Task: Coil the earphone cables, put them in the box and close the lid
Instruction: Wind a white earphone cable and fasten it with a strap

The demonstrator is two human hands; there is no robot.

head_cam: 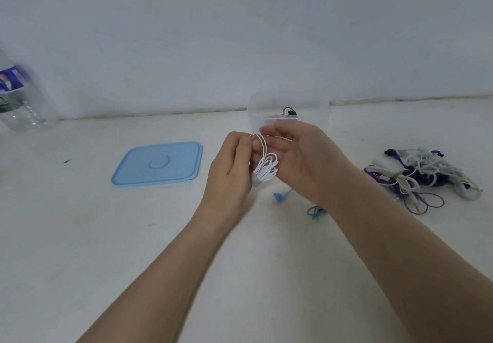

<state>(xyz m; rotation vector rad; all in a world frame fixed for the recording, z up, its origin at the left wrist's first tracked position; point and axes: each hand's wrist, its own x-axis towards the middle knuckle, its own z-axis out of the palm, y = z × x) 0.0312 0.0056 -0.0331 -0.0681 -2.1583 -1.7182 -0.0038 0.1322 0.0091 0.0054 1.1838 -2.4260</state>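
Fingers (244, 145) of my left hand (229, 172) pinch the white cable (266, 166) at frame centre; right hand (301, 161) cups its loops. Box (288, 113) sits just behind, lid (160, 164) lies left.
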